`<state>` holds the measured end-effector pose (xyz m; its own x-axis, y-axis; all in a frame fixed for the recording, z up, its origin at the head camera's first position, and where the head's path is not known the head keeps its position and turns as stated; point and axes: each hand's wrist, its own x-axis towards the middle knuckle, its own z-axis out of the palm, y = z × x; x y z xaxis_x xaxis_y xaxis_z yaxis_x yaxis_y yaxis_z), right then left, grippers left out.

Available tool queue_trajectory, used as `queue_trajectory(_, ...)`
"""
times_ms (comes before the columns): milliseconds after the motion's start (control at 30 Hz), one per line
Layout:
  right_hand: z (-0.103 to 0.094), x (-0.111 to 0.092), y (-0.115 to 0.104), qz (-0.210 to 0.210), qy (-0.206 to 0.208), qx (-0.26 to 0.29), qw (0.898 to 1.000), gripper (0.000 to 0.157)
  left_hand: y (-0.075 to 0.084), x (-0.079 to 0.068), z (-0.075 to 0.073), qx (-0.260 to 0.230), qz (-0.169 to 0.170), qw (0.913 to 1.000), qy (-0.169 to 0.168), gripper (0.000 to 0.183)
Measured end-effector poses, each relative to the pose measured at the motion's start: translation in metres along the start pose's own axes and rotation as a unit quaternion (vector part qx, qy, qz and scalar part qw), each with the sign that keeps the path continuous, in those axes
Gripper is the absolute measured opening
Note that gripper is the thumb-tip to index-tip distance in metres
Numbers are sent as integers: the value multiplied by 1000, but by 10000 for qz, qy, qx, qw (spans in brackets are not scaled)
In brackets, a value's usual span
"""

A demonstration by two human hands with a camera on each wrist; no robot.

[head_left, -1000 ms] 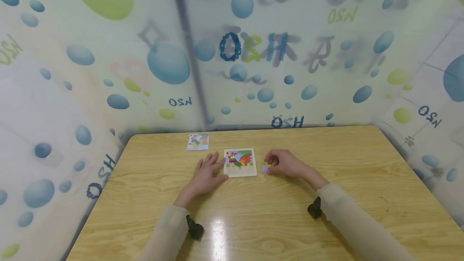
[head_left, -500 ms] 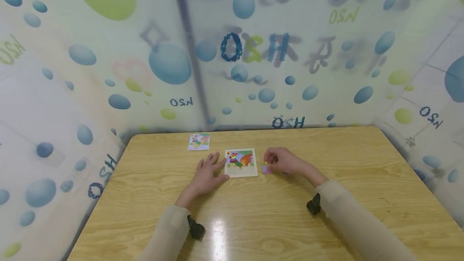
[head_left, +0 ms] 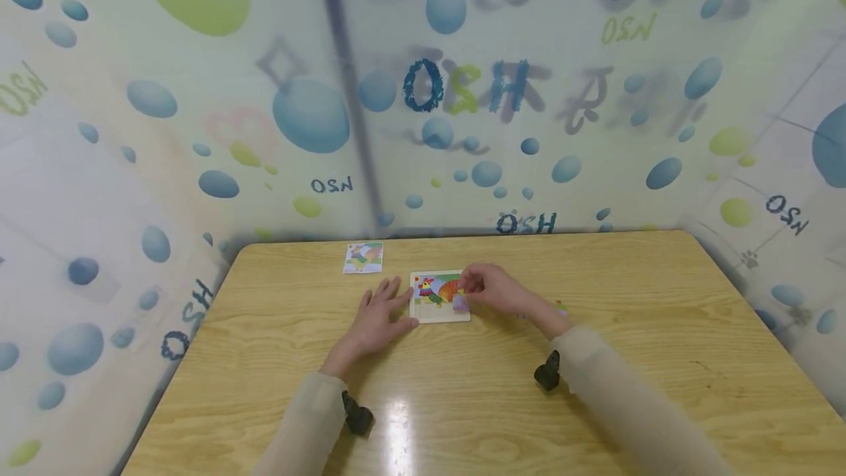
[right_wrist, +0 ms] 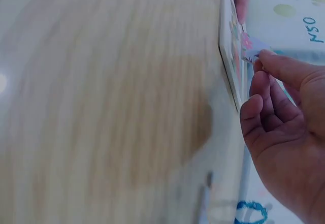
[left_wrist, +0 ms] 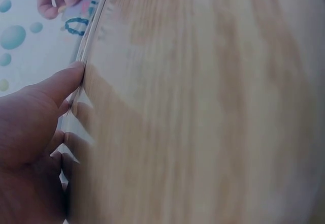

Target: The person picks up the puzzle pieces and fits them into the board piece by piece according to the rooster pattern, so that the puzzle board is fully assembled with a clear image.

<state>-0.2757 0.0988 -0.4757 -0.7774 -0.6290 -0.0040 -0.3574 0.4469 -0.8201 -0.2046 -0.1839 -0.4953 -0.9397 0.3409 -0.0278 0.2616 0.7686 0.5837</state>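
A framed jigsaw puzzle (head_left: 429, 316) with a colourful rooster picture lies flat mid-table; a pale strip of its board shows along the near side. My left hand (head_left: 375, 323) rests at its left edge with fingers spread, thumb and index finger touching the frame. Over the puzzle's right side, my right hand (head_left: 497, 289) pinches a lilac puzzle piece (head_left: 460, 304) between thumb and fingers. In the right wrist view that puzzle piece (right_wrist: 252, 47) shows a pink print and is tilted above the board. Whether it touches the board, I cannot tell.
A printed card (head_left: 363, 258) with the same rooster picture lies behind the left hand, towards the table's back edge. More loose puzzle pieces (head_left: 560, 308) lie right of the puzzle, partly hidden by the right forearm. A patterned wall stands behind the wooden table (head_left: 463, 402).
My right hand has picked up the lilac puzzle piece beside the board and moved left with it, over the puzzle's right side. My left hand has stayed in place.
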Motion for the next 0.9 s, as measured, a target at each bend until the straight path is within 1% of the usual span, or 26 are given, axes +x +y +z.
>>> queue_trajectory(167,17,10,1,-83,71,159,9998,11,-2,0,1,-25,13,10000,7,65)
queue_trajectory(433,40,22,-12,50,32,319,9995,12,-9,2,7,-20,30,10000,58,67)
queue_trajectory(467,42,23,-13,44,54,334,9994,13,-10,3,8,-1,14,10000,39,67)
queue_trajectory(533,44,25,-14,13,91,341,9994,12,-10,3,8,-26,96,9999,113,67)
queue_trajectory(667,49,29,-15,-21,173,309,9994,11,-9,3,7,-4,184,9997,141,66)
queue_trajectory(900,54,32,-18,-106,242,227,9994,12,-9,3,5,88,88,9999,69,66)
